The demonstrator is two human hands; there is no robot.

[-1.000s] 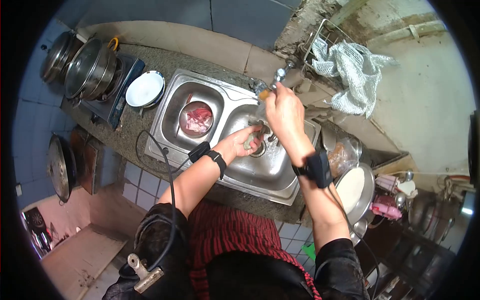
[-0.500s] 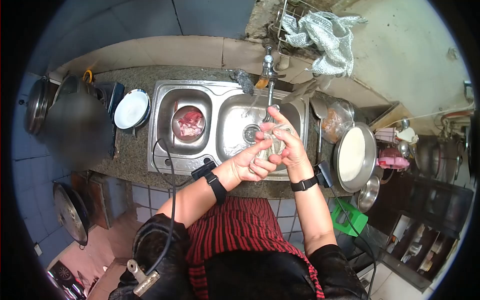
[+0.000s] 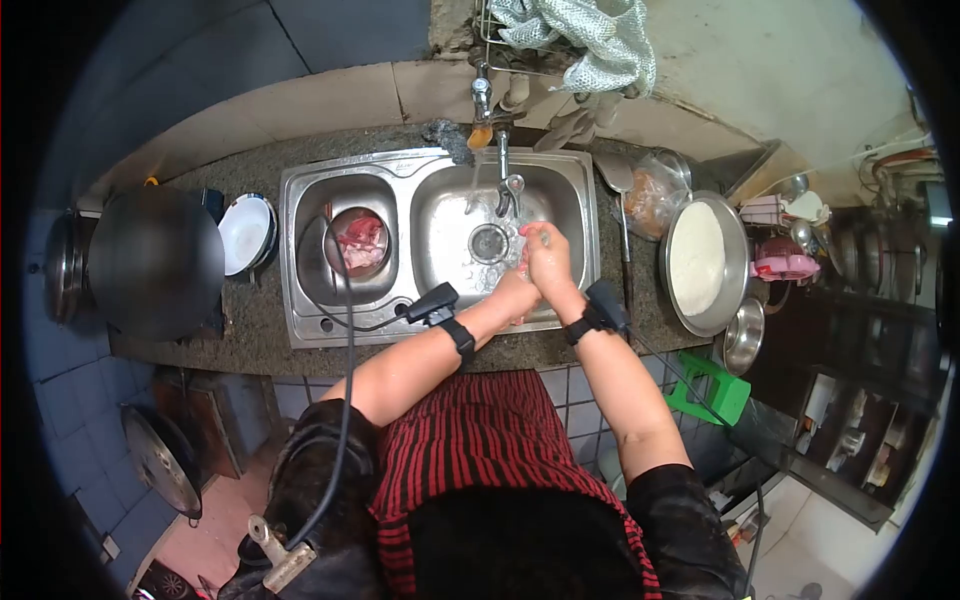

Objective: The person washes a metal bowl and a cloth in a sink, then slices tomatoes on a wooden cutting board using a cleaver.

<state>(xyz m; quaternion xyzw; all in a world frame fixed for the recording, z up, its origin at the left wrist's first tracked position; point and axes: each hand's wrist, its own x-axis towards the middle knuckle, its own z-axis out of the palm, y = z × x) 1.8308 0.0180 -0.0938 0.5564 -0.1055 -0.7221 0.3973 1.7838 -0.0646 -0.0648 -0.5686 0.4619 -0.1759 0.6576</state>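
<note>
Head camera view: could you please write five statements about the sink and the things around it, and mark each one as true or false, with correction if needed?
1. The left hand and the right hand are over the right basin of the sink. True.
2. The raw meat lies in the right basin. False: it is in a metal bowl in the left basin.
3. The spatula lies to the right of the sink. True.
4. The white bowl stands inside the sink. False: it is on the counter, left of the sink.
5. Water falls into the right basin. True.
</note>
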